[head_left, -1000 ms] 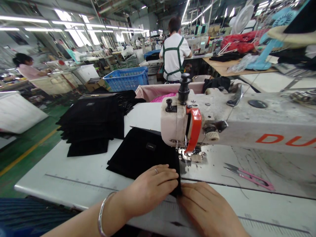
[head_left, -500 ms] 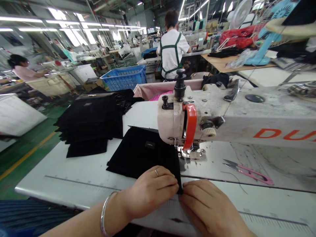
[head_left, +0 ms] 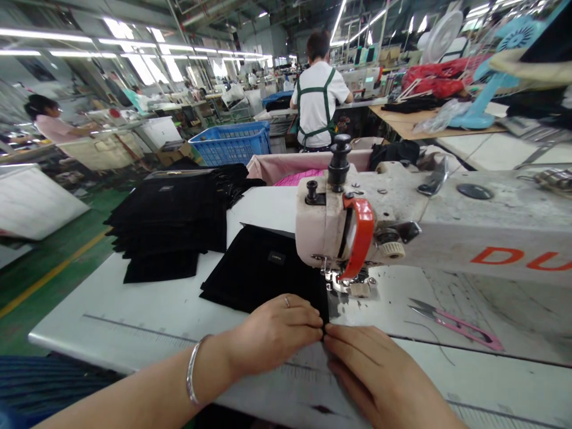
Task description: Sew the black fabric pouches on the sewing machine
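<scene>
A black fabric piece [head_left: 263, 274] with a small label lies on the white sewing table, its right edge running under the presser foot [head_left: 346, 285] of the sewing machine [head_left: 330, 220]. My left hand [head_left: 279, 330], with a ring and a bracelet, rests on the near right part of the fabric, fingers closed on its edge. Against the same near corner, my right hand [head_left: 378, 369] holds its fingers pressed together, pinching the cloth. The fingertips of both hands almost meet there; the thumbs are mostly hidden.
A stack of black fabric pieces [head_left: 172, 208] stands at the table's left. Pink-handled thread snips [head_left: 460, 325] lie right of the needle. Behind are a blue crate [head_left: 232, 143], a pink-lined bin [head_left: 268, 167] and a co-worker [head_left: 317, 95] seen from behind.
The fabric's near corner has moved slightly away from me, toward the machine, with both hands at it. My right fingertips have come closer to the left ones. The view has shifted slightly.
</scene>
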A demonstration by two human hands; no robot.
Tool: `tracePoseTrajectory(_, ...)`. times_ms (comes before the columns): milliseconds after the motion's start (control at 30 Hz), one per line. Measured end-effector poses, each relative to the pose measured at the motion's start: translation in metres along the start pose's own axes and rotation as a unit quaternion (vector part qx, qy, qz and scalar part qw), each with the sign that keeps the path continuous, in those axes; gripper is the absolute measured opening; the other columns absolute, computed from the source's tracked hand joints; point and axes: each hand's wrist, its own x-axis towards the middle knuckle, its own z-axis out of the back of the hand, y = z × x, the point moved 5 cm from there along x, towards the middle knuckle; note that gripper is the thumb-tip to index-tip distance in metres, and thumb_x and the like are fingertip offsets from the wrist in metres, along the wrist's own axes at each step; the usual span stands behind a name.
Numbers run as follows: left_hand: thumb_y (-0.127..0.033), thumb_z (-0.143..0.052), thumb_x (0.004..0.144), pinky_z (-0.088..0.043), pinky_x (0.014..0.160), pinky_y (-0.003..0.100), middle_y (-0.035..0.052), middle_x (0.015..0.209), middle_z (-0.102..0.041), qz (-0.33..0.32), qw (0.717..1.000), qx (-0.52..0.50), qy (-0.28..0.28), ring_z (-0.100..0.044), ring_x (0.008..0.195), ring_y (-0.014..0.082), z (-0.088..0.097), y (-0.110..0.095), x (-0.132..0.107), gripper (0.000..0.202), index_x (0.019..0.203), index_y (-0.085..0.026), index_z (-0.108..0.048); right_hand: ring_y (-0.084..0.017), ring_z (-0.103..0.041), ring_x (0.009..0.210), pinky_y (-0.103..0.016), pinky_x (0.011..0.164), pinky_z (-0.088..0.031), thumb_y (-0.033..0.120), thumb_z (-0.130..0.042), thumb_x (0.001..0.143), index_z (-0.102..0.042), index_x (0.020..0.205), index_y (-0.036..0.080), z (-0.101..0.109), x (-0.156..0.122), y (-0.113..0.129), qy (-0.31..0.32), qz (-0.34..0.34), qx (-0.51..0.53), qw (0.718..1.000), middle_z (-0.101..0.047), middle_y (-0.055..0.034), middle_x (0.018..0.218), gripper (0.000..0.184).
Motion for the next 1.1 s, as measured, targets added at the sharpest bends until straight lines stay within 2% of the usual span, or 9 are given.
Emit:
tracePoseTrajectory(167,-0.012,-0.05,0.097,-0.045,0.105,0.03,0.004,0.11,-0.072,-0.009,0.999,0.02,-0.023,-0.063,0.11,0.0134,0.001,0.019,0.006,0.016,0.104,-0.014,-0.065,-0.025,-0.064,0.092,-0.045,0.08,-0.057,0.015,-0.054,0.092,-0.062,0.111,0.018,0.002,0.015,-0.008,0.027,0.002,-0.024,0.999,-0.068,-0.0065,0.11,0.021)
tracePoseTrajectory(300,-0.013,-0.047,0.099,-0.046,0.106,0.032,0.0049,0.11,-0.073,-0.003,0.999,0.034,-0.023,-0.064,0.11,0.0151,0.001,0.033,0.012,0.02,0.103,-0.014,-0.066,-0.027,-0.064,0.094,-0.047,0.082,-0.057,0.014,-0.054,0.091,-0.062,0.11,0.015,0.003,0.026,-0.016,0.032,0.015,-0.063,0.997,-0.069,-0.0084,0.108,0.021)
tracePoseTrajectory(500,-0.02,-0.047,0.1,-0.05,0.098,0.027,0.0038,0.107,-0.074,0.043,0.997,0.045,-0.053,-0.066,0.104,0.0145,0.006,0.053,0.02,0.022,0.099,-0.017,-0.069,-0.028,-0.064,0.101,-0.048,0.084,-0.056,0.018,-0.05,0.093,-0.063,0.111,0.013,-0.001,0.031,-0.027,0.014,0.017,-0.1,0.995,-0.068,-0.0107,0.114,0.023)
tracePoseTrajectory(633,-0.021,-0.049,0.099,-0.052,0.095,0.028,0.0022,0.102,-0.074,0.075,0.994,0.057,-0.06,-0.068,0.099,0.0144,0.007,0.067,0.026,0.022,0.097,-0.018,-0.071,-0.029,-0.061,0.106,-0.05,0.091,-0.053,0.019,-0.05,0.093,-0.062,0.117,0.011,-0.005,0.03,-0.032,0.015,0.006,-0.11,0.994,-0.066,-0.0122,0.118,0.027)
tracePoseTrajectory(767,-0.024,-0.049,0.099,-0.054,0.089,0.031,0.0033,0.102,-0.073,0.103,0.989,0.08,-0.063,-0.068,0.097,0.0172,0.005,0.08,0.03,0.024,0.095,-0.019,-0.072,-0.028,-0.061,0.106,-0.05,0.09,-0.054,0.014,-0.049,0.093,-0.062,0.115,0.012,-0.005,0.031,-0.032,0.007,0.01,-0.106,0.994,-0.067,-0.0112,0.115,0.026)
tracePoseTrajectory(933,-0.023,-0.049,0.1,-0.051,0.093,0.033,0.0039,0.108,-0.071,0.107,0.989,0.096,-0.046,-0.065,0.102,0.0184,0.001,0.088,0.03,0.022,0.104,-0.02,-0.07,-0.027,-0.061,0.104,-0.049,0.089,-0.054,0.012,-0.048,0.092,-0.062,0.114,0.014,-0.005,0.032,-0.034,0.003,0.008,-0.095,0.995,-0.067,-0.0104,0.114,0.026)
tracePoseTrajectory(1100,-0.023,-0.049,0.1,-0.05,0.096,0.032,0.0036,0.11,-0.071,0.092,0.991,0.094,-0.025,-0.065,0.104,0.0177,0.0,0.089,0.029,0.022,0.105,-0.02,-0.07,-0.025,-0.059,0.104,-0.045,0.09,-0.052,0.009,-0.049,0.091,-0.063,0.111,0.015,-0.004,0.03,-0.036,-0.008,-0.003,-0.065,0.998,-0.067,-0.0093,0.11,0.025)
